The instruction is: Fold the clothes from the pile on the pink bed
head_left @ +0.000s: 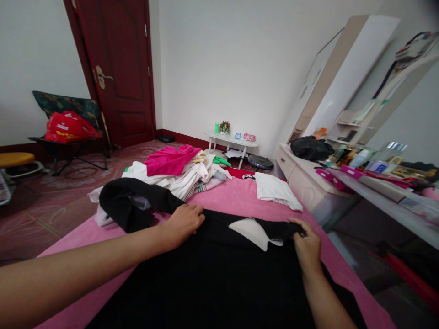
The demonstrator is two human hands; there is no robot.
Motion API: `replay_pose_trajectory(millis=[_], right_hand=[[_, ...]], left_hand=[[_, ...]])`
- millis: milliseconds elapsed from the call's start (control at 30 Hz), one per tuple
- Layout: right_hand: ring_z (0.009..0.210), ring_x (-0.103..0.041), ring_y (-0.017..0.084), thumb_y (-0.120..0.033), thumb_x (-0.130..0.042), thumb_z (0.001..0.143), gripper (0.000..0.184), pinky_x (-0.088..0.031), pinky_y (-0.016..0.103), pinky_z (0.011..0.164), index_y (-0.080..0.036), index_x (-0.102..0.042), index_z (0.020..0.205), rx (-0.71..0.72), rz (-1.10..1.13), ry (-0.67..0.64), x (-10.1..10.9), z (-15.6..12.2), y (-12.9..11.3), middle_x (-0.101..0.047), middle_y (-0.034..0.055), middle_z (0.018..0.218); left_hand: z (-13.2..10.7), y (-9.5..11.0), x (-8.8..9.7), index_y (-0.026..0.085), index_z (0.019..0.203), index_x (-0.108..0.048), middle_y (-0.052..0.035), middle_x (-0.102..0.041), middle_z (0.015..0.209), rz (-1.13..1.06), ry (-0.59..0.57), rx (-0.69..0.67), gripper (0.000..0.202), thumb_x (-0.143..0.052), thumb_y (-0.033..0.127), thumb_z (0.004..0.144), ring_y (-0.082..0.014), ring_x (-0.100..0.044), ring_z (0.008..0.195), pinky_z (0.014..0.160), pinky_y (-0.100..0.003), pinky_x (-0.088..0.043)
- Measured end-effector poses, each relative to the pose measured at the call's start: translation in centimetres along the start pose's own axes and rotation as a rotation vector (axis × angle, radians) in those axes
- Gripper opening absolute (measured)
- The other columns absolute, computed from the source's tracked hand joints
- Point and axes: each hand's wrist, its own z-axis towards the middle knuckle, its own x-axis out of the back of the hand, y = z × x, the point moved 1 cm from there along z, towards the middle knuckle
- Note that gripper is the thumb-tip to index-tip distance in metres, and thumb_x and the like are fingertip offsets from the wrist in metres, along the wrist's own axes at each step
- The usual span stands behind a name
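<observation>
A black garment (219, 278) is spread over the pink bed cover (226, 196), with a white patch (249, 230) showing near its far edge. My left hand (183, 225) is closed on that edge at the middle, its fingertips partly hidden in the cloth. At the right end of the same edge, my right hand (306, 241) pinches the black fabric between thumb and fingers. One part of the garment, perhaps a sleeve, curls away to the left beyond my left hand and rests against a pile of clothes.
The heap of white clothes (192, 180) has a bright pink garment (171, 159) on top. A folded white cloth (277, 189) lies at the bed's far right. Along the right stand a drawer cabinet (302, 178) and a cluttered dressing table (387, 187). A low white table (236, 140) is by the wall.
</observation>
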Motion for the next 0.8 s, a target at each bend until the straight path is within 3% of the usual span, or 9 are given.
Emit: replay_pose_trajectory(millis=[67, 200, 333, 433, 500, 600, 667, 800], right_hand=[[0.091, -0.060, 0.023, -0.021, -0.050, 0.065, 0.032, -0.046, 0.039, 0.082, -0.019, -0.067, 0.091, -0.002, -0.004, -0.001, -0.1, 0.0, 0.1, -0.065, 0.0065, 0.097], [0.088, -0.060, 0.022, -0.020, -0.050, 0.064, 0.033, -0.047, 0.038, 0.080, -0.018, -0.067, 0.092, -0.027, 0.022, 0.008, -0.1, -0.1, 0.5, -0.066, 0.0064, 0.097], [0.085, -0.061, 0.022, -0.022, -0.052, 0.065, 0.032, -0.049, 0.034, 0.071, -0.017, -0.068, 0.093, -0.054, 0.052, 0.020, 0.0, 0.0, 0.4, -0.066, 0.0071, 0.098], [0.076, -0.062, 0.020, -0.026, -0.057, 0.067, 0.034, -0.050, 0.029, 0.059, -0.017, -0.066, 0.099, -0.146, 0.111, 0.002, -0.1, 0.0, -0.1, -0.065, 0.0071, 0.098], [0.066, -0.062, 0.017, -0.031, -0.061, 0.069, 0.038, -0.048, 0.025, 0.050, -0.018, -0.063, 0.105, -0.228, 0.153, -0.037, -0.3, 0.0, -0.4, -0.065, 0.0059, 0.094], [0.058, -0.063, 0.015, -0.040, -0.066, 0.069, 0.040, -0.048, 0.023, 0.044, -0.017, -0.064, 0.101, -0.303, 0.220, -0.057, -0.4, 0.0, -1.0, -0.065, 0.0036, 0.081], [0.053, -0.062, 0.015, -0.041, -0.070, 0.065, 0.038, -0.050, 0.023, 0.043, -0.015, -0.064, 0.092, -0.354, 0.315, -0.014, -0.3, 0.2, -1.4, -0.063, 0.0011, 0.071], [0.054, -0.065, 0.015, -0.036, -0.079, 0.056, 0.035, -0.057, 0.024, 0.050, -0.016, -0.057, 0.076, -0.420, 0.566, 0.161, 0.0, 2.0, -2.9, -0.055, -0.0050, 0.061]], left_hand=[[0.2, -0.2, -0.2, 0.019, 0.112, -0.058, -0.0119, -0.059, 0.110, 0.021, 0.079, -0.042, 0.046, -0.073, 0.028, 0.069, -0.0281, -0.053, 0.106, 0.090, -0.040, -0.038], [0.5, -1.1, -0.6, 0.019, 0.118, -0.054, -0.0100, -0.061, 0.105, -0.041, 0.018, -0.049, 0.055, -0.075, 0.030, 0.068, -0.0264, -0.055, 0.102, 0.098, -0.043, -0.032], [-0.9, -1.0, -0.2, 0.023, 0.119, -0.052, -0.0070, -0.061, 0.106, -0.151, -0.027, -0.121, 0.058, -0.075, 0.036, 0.067, -0.0248, -0.057, 0.099, 0.090, -0.037, -0.040], [-2.5, -1.0, 0.0, 0.024, 0.126, -0.046, -0.0070, -0.060, 0.111, -0.193, -0.090, -0.082, 0.064, -0.073, 0.033, 0.068, -0.0238, -0.061, 0.093, 0.076, -0.032, -0.045], [-3.3, -1.6, 0.3, 0.026, 0.122, -0.051, -0.0056, -0.062, 0.108, -0.196, -0.138, -0.043, 0.056, -0.071, 0.027, 0.069, -0.0236, -0.062, 0.092, 0.073, -0.030, -0.046], [-3.5, -3.4, 1.8, 0.028, 0.097, -0.064, -0.0005, -0.066, 0.096, -0.236, -0.164, -0.031, 0.026, -0.064, 0.022, 0.072, -0.0204, -0.062, 0.091, 0.074, -0.027, -0.044], [-2.7, -5.2, 3.5, 0.027, 0.088, -0.067, -0.0001, -0.067, 0.089, -0.235, -0.095, 0.057, 0.017, -0.057, 0.020, 0.075, -0.0186, -0.062, 0.088, 0.074, -0.025, -0.043], [1.2, -8.6, 6.8, 0.024, 0.100, -0.067, -0.0055, -0.066, 0.093, -0.106, 0.133, 0.382, 0.027, -0.048, 0.032, 0.083, -0.0227, -0.060, 0.090, 0.078, -0.030, -0.043]])
